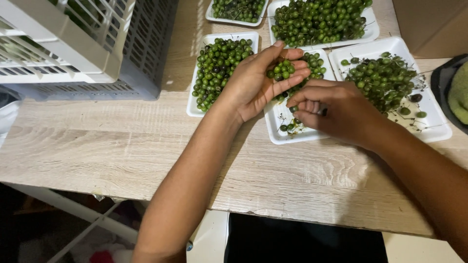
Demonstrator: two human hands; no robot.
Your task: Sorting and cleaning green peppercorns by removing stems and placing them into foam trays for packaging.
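Note:
My left hand [258,83] is cupped palm-up over a white foam tray [278,127], holding a small cluster of green berries [281,69]. My right hand [336,109] hovers just beside it, fingers pinched together above the same tray, where a few berries and stems [291,125] lie. The pinched fingertips hide whatever they grip. A full tray of green berries [218,65] lies left of my left hand. Another tray with berries on stems [385,78] sits to the right.
Two more berry trays [319,19] stand at the back. A grey and white plastic crate [97,44] fills the left back of the wooden table [122,146]. A cardboard box [429,24] and a dark bowl [446,92] are at right.

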